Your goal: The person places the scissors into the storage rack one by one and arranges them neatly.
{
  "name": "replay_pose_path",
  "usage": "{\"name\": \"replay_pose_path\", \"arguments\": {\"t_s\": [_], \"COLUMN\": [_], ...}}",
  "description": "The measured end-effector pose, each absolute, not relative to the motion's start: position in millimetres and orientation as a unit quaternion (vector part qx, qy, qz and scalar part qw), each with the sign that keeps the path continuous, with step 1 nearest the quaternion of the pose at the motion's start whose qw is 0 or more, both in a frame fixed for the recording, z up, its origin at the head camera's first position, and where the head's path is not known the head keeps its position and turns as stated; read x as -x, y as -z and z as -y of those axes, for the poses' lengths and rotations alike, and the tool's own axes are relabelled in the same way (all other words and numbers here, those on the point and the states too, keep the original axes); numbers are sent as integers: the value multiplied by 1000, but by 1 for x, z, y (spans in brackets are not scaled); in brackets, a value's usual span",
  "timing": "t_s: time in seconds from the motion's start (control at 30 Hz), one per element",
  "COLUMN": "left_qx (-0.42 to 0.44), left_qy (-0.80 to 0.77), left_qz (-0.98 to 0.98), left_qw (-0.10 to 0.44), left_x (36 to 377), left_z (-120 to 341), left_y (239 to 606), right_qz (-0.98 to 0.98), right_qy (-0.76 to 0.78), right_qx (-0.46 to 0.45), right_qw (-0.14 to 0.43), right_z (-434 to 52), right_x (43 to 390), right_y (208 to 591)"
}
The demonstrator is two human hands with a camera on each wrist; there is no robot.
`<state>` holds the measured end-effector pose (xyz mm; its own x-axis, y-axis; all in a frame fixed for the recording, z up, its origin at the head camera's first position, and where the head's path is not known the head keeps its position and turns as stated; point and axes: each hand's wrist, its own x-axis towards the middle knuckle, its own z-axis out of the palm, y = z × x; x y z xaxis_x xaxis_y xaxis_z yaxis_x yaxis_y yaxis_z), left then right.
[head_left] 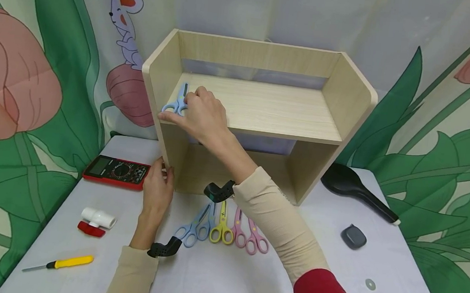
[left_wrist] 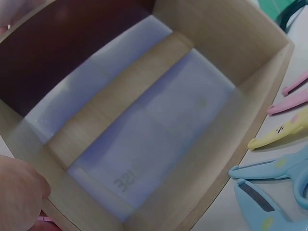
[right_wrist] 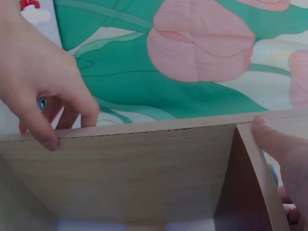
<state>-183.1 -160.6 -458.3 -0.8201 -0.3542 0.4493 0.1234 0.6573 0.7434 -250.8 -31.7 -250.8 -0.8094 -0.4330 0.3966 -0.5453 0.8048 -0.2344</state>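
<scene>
On the upper board of a pale wooden desk shelf, light blue scissors lie at the left end, blades toward the back. My right hand holds them at the handle, its thumb along the board's front edge and curled fingers beside the blades. In the right wrist view that thumb lies over the corner where board and side panel meet, with the scissors mostly hidden behind the hand. Lower down, my left hand grips the front edge of the left side panel, thumb inside and fingers outside.
Blue, yellow and pink scissors fan out before the shelf. Left are a red-cased multimeter, a white pipe valve and a yellow screwdriver. Right are a black serving spoon, a small grey case and a round disc.
</scene>
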Motion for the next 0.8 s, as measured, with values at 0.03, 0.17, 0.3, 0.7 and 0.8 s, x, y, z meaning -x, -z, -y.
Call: {"name": "replay_pose_path", "arguments": {"t_s": [0.03,0.17,0.3,0.7,0.8], "left_qx": [-68,-67,-57,-47,-46], "left_qy": [408,409,410,411,413], "left_qz": [862,862,862,858,857], "left_qw": [292,290,293,305,305], "left_x": [183,182,182,185,185], "left_z": [161,161,162,166,165], "left_y": [458,459,460,460,461], "right_qz": [936,929,894,804,819], "right_qy": [-168,-162,-186,-237,-236], "right_qx": [-262,-268,-300,-387,-379], "right_qw": [167,195,277,385,360], "right_z": [32,29,18,-25,-37], "right_x": [251,247,236,193,182], "right_y": [251,254,261,314,338]}}
